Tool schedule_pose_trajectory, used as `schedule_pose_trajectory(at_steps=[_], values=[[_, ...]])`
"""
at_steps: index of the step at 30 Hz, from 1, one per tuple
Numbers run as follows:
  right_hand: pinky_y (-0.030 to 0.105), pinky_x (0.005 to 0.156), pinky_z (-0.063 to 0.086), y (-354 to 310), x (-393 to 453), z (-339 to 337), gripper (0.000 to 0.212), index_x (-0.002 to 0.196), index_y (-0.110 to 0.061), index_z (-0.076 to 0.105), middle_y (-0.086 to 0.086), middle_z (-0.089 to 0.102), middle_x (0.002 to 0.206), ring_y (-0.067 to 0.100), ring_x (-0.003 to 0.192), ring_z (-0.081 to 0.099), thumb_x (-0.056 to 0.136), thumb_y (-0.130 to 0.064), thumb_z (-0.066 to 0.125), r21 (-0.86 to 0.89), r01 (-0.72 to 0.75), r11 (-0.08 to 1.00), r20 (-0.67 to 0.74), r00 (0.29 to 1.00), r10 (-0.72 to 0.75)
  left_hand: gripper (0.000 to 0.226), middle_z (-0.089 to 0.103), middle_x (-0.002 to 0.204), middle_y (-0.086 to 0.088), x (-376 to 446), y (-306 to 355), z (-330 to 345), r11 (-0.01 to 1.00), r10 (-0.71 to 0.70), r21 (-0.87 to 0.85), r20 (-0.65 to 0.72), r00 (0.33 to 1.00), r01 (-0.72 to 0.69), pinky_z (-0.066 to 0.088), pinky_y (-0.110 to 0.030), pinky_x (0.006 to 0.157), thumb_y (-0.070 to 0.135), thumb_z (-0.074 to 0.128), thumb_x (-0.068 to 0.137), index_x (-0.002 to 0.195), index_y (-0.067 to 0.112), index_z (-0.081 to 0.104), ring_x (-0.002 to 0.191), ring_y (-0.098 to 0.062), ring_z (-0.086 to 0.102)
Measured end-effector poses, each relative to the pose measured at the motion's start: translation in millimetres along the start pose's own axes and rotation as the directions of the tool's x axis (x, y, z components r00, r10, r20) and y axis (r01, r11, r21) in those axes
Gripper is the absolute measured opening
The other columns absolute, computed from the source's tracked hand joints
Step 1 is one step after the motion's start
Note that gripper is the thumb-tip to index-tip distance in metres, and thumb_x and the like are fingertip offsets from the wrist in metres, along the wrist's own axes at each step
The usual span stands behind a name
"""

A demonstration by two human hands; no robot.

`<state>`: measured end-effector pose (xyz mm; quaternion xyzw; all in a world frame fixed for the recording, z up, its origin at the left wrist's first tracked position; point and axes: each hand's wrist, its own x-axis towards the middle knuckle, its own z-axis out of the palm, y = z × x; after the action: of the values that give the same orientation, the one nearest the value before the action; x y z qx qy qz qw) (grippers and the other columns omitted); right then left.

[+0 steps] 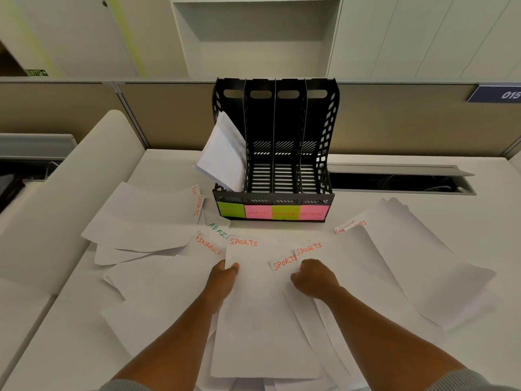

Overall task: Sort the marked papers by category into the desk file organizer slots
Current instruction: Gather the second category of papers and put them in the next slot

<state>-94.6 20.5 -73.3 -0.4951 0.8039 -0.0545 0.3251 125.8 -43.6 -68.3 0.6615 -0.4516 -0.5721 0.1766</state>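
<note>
- Black file organizer (275,153) stands at centre frame on the white surface (394,210); four slots, front sticky labels (272,212) green, pink, yellow, pink.
- Leftmost slot holds a few sheets (222,156) leaning out to the left; the other three slots hold nothing.
- Marked papers (158,221) lie scattered across the lower half of the frame, overlapping.
- Left hand (224,273): grip pinched on the upper left edge of a sheet marked "SPORTS" (259,306), centre bottom.
- Right hand (314,277): fingers curled, knuckles on overlapping "SPORTS" sheets; cannot tell whether the grip holds one.
</note>
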Motion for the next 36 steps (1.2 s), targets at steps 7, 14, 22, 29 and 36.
schedule_pose_trajectory(at_steps=[7, 14, 22, 29, 36], values=[[0.039, 0.086, 0.048, -9, -5, 1, 0.041, 0.108, -0.017, 0.053, 0.003, 0.052, 0.111, 0.022, 0.104, 0.049, 0.082, -0.049, 0.057, -0.101, 0.032, 0.994, -0.331, 0.941, -0.064, 0.039, 0.056, 0.136, -0.007, -3, -1, 4, 1.0, -0.012, -0.023, -0.002, 1.0, 0.012, 0.045, -0.043, 0.099, 0.027, 0.044, 0.101, 0.138, 0.015, 0.049, 0.12, -0.029, 0.053], [0.059, 0.113, 0.016, 11, -9, 3, 0.078, 0.137, -0.016, 0.033, 0.015, 0.013, 0.156, 0.039, 0.145, 0.005, 0.081, -0.068, 0.048, -0.212, -0.192, 0.958, -0.259, 0.956, 0.134, 0.036, 0.059, 0.131, -0.008, -5, -1, 17, 0.996, -0.014, -0.085, 0.014, 1.0, 0.015, 0.046, -0.045, 0.101, 0.025, 0.042, 0.102, 0.136, 0.014, 0.05, 0.117, -0.03, 0.056], [0.059, 0.115, 0.012, -4, -14, 15, 0.075, 0.146, -0.012, 0.019, 0.019, 0.0, 0.159, 0.039, 0.146, -0.002, 0.092, -0.061, 0.031, 0.011, -0.237, 0.971, -0.145, 0.961, 0.236, 0.037, 0.064, 0.122, -0.006, -9, 4, 40, 0.978, -0.034, -0.204, 0.058, 0.998, 0.045, 0.053, -0.041, 0.09, 0.026, 0.059, 0.095, 0.13, 0.015, 0.054, 0.105, -0.026, 0.062], [0.05, 0.106, 0.037, -37, -8, 12, 0.053, 0.135, -0.005, 0.033, 0.022, 0.028, 0.148, 0.041, 0.135, 0.03, 0.095, -0.04, 0.036, 0.17, -0.147, 0.974, -0.124, 0.978, 0.17, 0.059, 0.064, 0.118, 0.006, -14, 2, 56, 0.981, 0.172, -0.115, 0.121, 0.978, -0.158, 0.056, -0.023, 0.077, 0.023, 0.083, 0.074, 0.126, 0.026, 0.056, 0.103, -0.015, 0.062], [0.038, 0.087, 0.048, -49, -8, 7, 0.037, 0.124, -0.013, 0.045, 0.01, 0.058, 0.124, 0.031, 0.111, 0.058, 0.092, -0.032, 0.043, 0.247, -0.099, 0.964, -0.17, 0.975, 0.143, 0.055, 0.065, 0.121, -0.001, -14, -1, 62, 0.993, 0.113, -0.041, 0.054, 0.992, -0.111, 0.052, -0.049, 0.096, 0.032, 0.081, 0.077, 0.125, 0.024, 0.056, 0.108, -0.026, 0.062]])
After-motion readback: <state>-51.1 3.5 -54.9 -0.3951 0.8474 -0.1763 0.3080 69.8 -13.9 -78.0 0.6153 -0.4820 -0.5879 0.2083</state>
